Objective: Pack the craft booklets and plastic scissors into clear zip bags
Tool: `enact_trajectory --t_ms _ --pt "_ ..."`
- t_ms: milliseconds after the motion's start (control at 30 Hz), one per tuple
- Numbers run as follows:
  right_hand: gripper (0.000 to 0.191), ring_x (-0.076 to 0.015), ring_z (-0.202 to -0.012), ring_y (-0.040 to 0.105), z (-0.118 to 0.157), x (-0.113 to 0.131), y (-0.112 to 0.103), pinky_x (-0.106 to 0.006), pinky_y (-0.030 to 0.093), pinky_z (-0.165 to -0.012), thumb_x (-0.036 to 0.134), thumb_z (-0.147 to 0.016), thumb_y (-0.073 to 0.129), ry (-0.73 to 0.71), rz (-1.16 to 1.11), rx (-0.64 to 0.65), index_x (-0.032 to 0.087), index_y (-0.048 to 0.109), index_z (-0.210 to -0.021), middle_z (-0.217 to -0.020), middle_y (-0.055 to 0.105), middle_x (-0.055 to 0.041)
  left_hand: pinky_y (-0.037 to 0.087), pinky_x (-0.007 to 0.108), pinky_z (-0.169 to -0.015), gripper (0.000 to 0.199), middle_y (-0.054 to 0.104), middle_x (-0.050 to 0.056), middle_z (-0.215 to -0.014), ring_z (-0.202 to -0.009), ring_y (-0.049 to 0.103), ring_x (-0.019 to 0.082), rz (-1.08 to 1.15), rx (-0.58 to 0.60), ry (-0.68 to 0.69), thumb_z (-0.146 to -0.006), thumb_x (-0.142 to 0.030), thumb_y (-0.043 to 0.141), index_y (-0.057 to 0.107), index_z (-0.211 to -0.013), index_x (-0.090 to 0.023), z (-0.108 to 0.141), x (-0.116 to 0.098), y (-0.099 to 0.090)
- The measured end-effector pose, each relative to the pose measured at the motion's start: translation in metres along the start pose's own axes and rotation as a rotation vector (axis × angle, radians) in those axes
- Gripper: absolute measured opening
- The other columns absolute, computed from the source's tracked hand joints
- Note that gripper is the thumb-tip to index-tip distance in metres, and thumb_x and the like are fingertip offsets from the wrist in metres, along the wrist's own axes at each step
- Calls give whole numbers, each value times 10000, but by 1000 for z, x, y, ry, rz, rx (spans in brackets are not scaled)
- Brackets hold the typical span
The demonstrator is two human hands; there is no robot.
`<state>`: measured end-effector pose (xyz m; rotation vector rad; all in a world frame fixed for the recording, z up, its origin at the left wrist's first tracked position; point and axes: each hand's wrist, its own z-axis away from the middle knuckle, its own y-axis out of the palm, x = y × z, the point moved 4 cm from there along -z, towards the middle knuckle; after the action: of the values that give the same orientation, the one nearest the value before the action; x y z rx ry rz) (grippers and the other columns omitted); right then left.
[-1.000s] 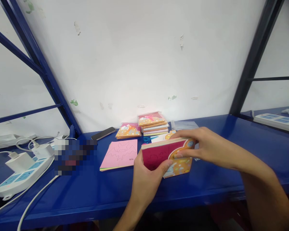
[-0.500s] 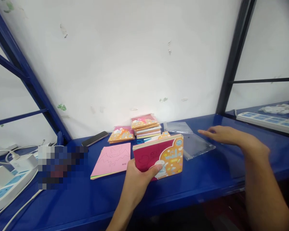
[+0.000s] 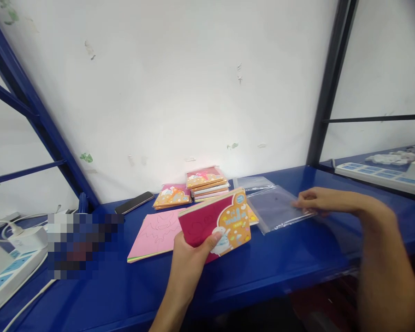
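My left hand [image 3: 193, 253] grips a red and orange booklet pack [image 3: 233, 226] with a white cartoon figure, tilted above the blue table. At the right, my right hand [image 3: 313, 201] has its fingers closed on the right edge of a clear plastic bag [image 3: 275, 207], which lies on the table. Another clear bag [image 3: 254, 183] is partly under it. Left of the held pack lies a stack of pink sheets [image 3: 155, 234] with line drawings. Behind stand a pile of packs [image 3: 207, 184] and a lower orange and red pack [image 3: 173, 196].
A dark phone [image 3: 134, 203] lies at the back left of the blue table [image 3: 124, 290]. White power strips sit at the left [image 3: 12, 272] and far right [image 3: 380, 177], with cables at left. A black post [image 3: 323, 92] rises behind.
My right hand has come down onto the clear bag's edge and its fingers have closed. The pack in my left hand has tilted and shifted slightly left.
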<state>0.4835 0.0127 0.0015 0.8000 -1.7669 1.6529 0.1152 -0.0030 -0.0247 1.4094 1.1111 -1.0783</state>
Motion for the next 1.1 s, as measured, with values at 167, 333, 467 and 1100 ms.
enact_trajectory --t_ms 167,333,467,1100 --pt "463 -276 -951 658 42 41 -25 -360 481 -854 677 -891 571 80 208 -96 233 701 -867 -922 727 -55 641 426 -856 681 784 151 -1127 -985 761 339 216 -91 -49 -637 -255 919 676 -1259 -123 0 -16 -10" --pt "508 -220 -748 634 58 95 -12 -339 427 -719 721 -886 520 -111 364 -400 236 623 -776 -750 677 -8 655 404 -816 740 751 161 -1215 -987 764 335 297 -115 -110 -741 -136 825 552 -1427 -187 10 -37 -11" --pt "400 -160 -603 568 60 141 37 -296 391 -597 577 -931 549 -368 350 -380 236 581 -725 -664 631 25 659 389 -804 687 770 135 -1178 -949 775 320 307 -119 -128 -759 -136 814 584 -1401 -215 20 -45 -9" --pt "359 -185 -586 684 66 142 34 -258 443 -432 467 -917 664 -519 -513 -317 213 552 -689 -913 799 -97 667 379 -723 638 796 150 -1074 -801 792 303 228 -197 -59 -763 -104 804 618 -1368 -186 14 -59 -31"
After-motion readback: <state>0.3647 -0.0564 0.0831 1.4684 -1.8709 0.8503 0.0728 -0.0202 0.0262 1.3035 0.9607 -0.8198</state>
